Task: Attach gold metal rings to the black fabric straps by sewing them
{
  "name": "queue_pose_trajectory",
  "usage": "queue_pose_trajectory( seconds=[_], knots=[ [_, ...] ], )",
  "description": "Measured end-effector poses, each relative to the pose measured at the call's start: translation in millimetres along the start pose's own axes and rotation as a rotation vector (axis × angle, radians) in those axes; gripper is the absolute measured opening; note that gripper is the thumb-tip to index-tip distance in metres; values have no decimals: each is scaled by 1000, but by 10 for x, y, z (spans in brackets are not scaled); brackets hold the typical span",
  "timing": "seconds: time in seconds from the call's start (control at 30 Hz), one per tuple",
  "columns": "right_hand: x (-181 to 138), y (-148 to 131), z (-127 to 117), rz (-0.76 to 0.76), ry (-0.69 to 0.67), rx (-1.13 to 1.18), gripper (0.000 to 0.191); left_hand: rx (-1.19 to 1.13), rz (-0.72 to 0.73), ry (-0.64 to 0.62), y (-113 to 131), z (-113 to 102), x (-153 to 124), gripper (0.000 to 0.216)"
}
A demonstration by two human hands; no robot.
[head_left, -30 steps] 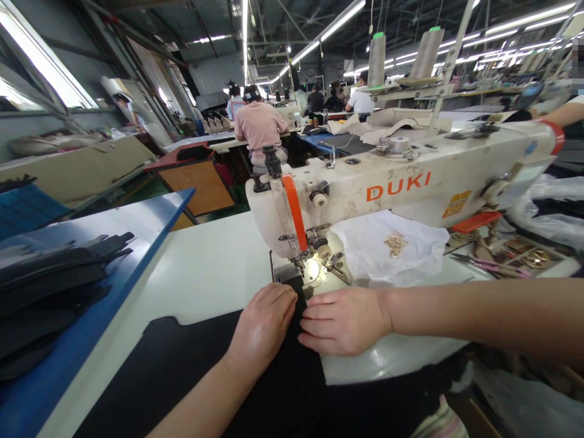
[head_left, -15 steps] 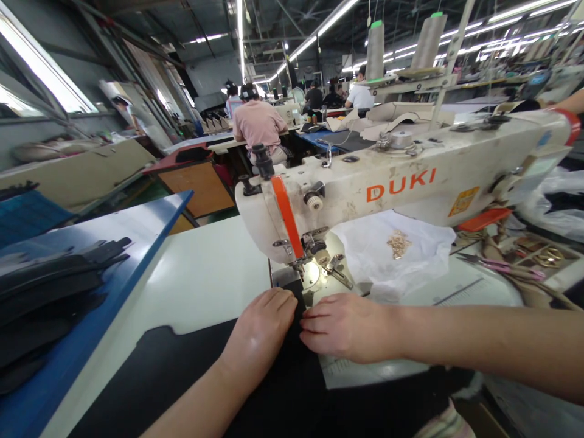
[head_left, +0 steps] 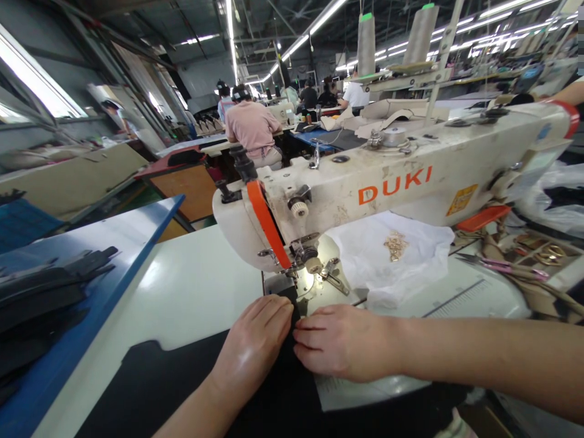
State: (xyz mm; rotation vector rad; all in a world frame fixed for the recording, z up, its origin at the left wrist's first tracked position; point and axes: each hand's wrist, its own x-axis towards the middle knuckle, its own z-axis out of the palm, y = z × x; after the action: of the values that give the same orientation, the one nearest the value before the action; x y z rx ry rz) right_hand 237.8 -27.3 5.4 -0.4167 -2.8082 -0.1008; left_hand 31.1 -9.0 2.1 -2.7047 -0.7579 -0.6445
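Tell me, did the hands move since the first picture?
Hardly. Only the view swung a little, so the sewing machine looks more tilted. The left hand and right hand stay flat on the black fabric; nothing was picked up or let go.

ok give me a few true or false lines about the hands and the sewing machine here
1. The left hand and right hand both touch the black fabric. True.
2. The machine reads DUKI in orange. True.
3. The gold pieces lie on bare table. False: they lie on a white sheet under the machine's arm.
4. The left hand holds the scissors. False: it lies flat on the fabric; the scissors lie off to the right.
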Motion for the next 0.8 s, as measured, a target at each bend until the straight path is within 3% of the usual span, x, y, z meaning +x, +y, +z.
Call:
queue_pose_trajectory(
  seconds=[0.8],
  knots=[
    [-2,-20,34,30,27,1,22,-39,-80,28,20,48,-19,21]
  ],
)
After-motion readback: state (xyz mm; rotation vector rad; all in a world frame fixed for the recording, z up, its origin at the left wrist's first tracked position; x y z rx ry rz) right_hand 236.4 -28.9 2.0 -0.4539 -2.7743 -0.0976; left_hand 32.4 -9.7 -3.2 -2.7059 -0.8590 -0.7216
